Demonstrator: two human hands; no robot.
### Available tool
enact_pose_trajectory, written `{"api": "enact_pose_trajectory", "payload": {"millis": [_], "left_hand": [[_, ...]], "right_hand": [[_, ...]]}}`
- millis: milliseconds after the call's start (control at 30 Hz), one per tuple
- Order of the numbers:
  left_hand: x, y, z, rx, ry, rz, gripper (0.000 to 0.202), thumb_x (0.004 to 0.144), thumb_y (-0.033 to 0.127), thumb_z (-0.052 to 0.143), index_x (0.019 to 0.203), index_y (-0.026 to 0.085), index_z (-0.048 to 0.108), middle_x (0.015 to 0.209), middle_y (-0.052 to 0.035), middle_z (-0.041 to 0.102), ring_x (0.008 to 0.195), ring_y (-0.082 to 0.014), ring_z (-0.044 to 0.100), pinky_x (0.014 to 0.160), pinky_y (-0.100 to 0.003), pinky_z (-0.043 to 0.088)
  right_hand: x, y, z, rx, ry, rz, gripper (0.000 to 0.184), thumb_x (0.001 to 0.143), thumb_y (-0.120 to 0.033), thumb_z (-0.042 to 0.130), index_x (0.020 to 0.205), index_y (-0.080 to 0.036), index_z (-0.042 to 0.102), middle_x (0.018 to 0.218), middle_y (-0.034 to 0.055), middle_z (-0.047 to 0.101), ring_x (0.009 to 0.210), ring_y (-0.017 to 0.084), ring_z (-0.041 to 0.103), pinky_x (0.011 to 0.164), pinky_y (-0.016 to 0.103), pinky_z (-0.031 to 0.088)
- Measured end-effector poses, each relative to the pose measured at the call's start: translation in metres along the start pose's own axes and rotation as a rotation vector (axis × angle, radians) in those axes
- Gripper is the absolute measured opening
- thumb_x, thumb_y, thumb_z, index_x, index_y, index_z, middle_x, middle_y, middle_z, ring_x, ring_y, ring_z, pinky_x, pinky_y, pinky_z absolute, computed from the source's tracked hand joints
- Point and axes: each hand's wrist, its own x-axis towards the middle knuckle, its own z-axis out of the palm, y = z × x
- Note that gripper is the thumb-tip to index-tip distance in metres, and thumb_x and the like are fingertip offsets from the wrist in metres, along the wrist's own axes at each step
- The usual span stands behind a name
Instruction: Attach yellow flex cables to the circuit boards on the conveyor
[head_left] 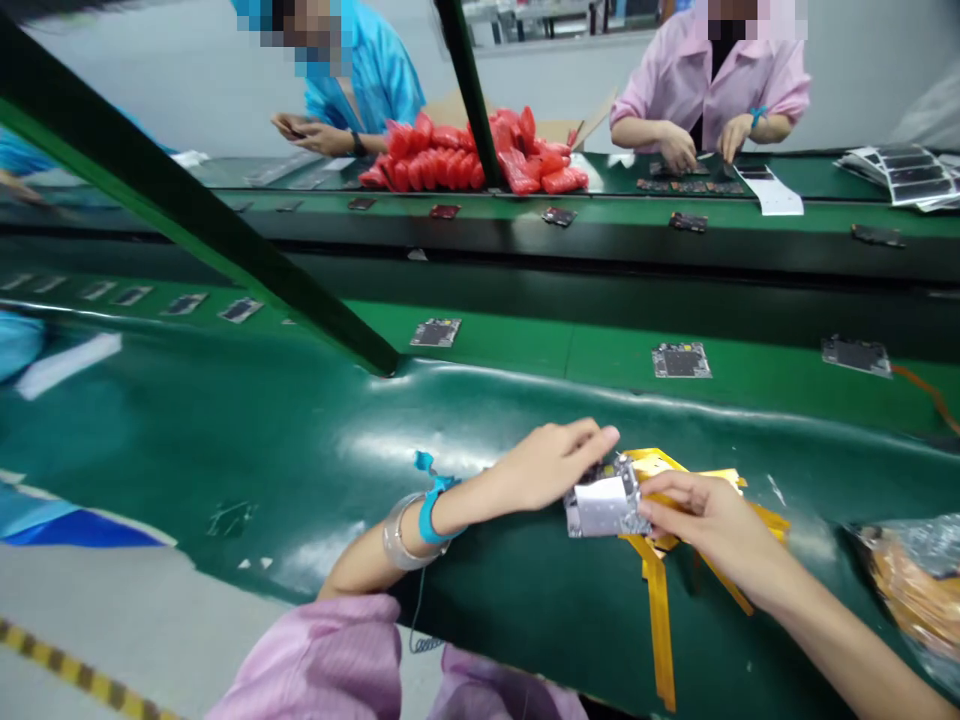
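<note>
A circuit board with a pale silver-white rectangle on its face is tilted up toward me above the green bench mat. My right hand pinches its right edge between thumb and fingers. At its upper left edge, my left hand is closed on the board, the fingers partly hidden behind it. Around my left wrist sit a blue wrist strap and a clear bangle. Strips of yellow-orange film or tape lie on the mat behind and below the board, partly covered by my right hand.
Circuit boards lie spaced along the green conveyor ahead. A green post slants across the left. Red bundles are piled on the far bench, where two co-workers handle small parts. A clear bag lies at right.
</note>
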Motion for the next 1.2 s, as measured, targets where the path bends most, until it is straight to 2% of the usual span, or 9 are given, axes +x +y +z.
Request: {"api": "enact_pose_trajectory", "payload": {"millis": [167, 267, 367, 433, 533, 633, 900, 1100, 1200], "left_hand": [[0.021, -0.040, -0.068, 0.006, 0.429, 0.006, 0.032, 0.099, 0.047, 0.046, 0.105, 0.020, 0.061, 0.110, -0.0059, 0.072, 0.102, -0.0190, 0.066, 0.090, -0.029, 0.049], [0.029, -0.070, -0.108, 0.055, 0.580, -0.048, 0.028, 0.098, 0.039, 0.046, 0.111, 0.018, 0.059, 0.115, -0.0082, 0.071, 0.105, -0.0185, 0.067, 0.089, -0.028, 0.051], [0.032, -0.104, -0.138, 0.127, 0.663, -0.145, 0.027, 0.095, 0.033, 0.050, 0.112, 0.015, 0.061, 0.112, -0.0104, 0.071, 0.102, -0.0206, 0.067, 0.089, -0.030, 0.051], [0.034, -0.127, -0.152, 0.176, 0.683, -0.222, 0.024, 0.092, 0.028, 0.054, 0.109, 0.013, 0.063, 0.105, -0.0105, 0.072, 0.097, -0.0213, 0.067, 0.088, -0.032, 0.052], [0.035, -0.158, -0.167, 0.246, 0.687, -0.315, 0.022, 0.092, 0.023, 0.058, 0.109, 0.011, 0.064, 0.104, -0.0104, 0.071, 0.094, -0.0213, 0.067, 0.090, -0.037, 0.052], [0.035, -0.179, -0.177, 0.321, 0.672, -0.353, 0.023, 0.093, 0.025, 0.061, 0.112, 0.012, 0.063, 0.115, -0.0109, 0.068, 0.105, -0.0224, 0.065, 0.097, -0.043, 0.050], [0.023, -0.200, -0.197, 0.473, 0.546, -0.377, 0.038, 0.078, 0.015, 0.059, 0.116, 0.016, 0.064, 0.128, -0.0119, 0.066, 0.122, -0.0284, 0.060, 0.109, -0.038, 0.043], [0.016, -0.204, -0.202, 0.572, 0.525, -0.403, 0.049, 0.076, 0.021, 0.060, 0.125, 0.017, 0.061, 0.132, -0.0118, 0.063, 0.123, -0.0306, 0.059, 0.107, -0.038, 0.045], [0.018, -0.204, -0.201, 0.610, 0.510, -0.418, 0.051, 0.075, 0.019, 0.060, 0.127, 0.018, 0.060, 0.132, -0.0121, 0.062, 0.123, -0.0314, 0.059, 0.107, -0.040, 0.046]], "right_hand": [[0.072, -0.056, -0.013, 0.097, 0.123, -0.153, 0.033, 0.077, -0.035, 0.083, 0.097, -0.011, 0.071, 0.091, 0.0098, 0.076, 0.075, 0.020, 0.072, 0.075, 0.033, 0.061], [0.129, -0.080, -0.023, 0.072, 0.166, -0.242, 0.030, 0.095, -0.034, 0.066, 0.109, -0.008, 0.068, 0.099, 0.0095, 0.073, 0.090, 0.019, 0.072, 0.086, 0.035, 0.058], [0.168, -0.075, -0.038, -0.015, 0.364, -0.274, 0.024, 0.099, -0.031, 0.065, 0.115, -0.013, 0.065, 0.114, 0.0087, 0.067, 0.099, 0.021, 0.068, 0.086, 0.040, 0.058], [0.175, -0.059, -0.051, -0.079, 0.484, -0.291, 0.021, 0.099, -0.029, 0.064, 0.116, -0.016, 0.065, 0.120, 0.0086, 0.064, 0.102, 0.022, 0.065, 0.087, 0.041, 0.057], [0.156, -0.028, -0.068, -0.166, 0.523, -0.317, 0.017, 0.100, -0.028, 0.063, 0.109, -0.015, 0.066, 0.113, 0.0073, 0.067, 0.101, 0.021, 0.066, 0.091, 0.042, 0.055], [0.114, -0.002, -0.079, -0.236, 0.493, -0.320, 0.018, 0.093, -0.032, 0.070, 0.098, -0.014, 0.069, 0.099, 0.0068, 0.073, 0.095, 0.022, 0.069, 0.094, 0.043, 0.052], [0.004, 0.047, -0.087, -0.356, 0.511, -0.262, 0.039, 0.086, -0.057, 0.066, 0.100, -0.021, 0.073, 0.107, 0.0106, 0.075, 0.101, 0.030, 0.069, 0.091, 0.041, 0.052], [-0.021, 0.072, -0.095, -0.472, 0.648, -0.263, 0.039, 0.089, -0.055, 0.061, 0.106, -0.022, 0.071, 0.102, 0.0077, 0.074, 0.094, 0.027, 0.068, 0.084, 0.037, 0.051], [-0.024, 0.067, -0.084, -0.565, 0.595, -0.333, 0.033, 0.094, -0.050, 0.058, 0.105, -0.022, 0.071, 0.101, 0.0068, 0.072, 0.090, 0.025, 0.066, 0.083, 0.037, 0.050]]}}
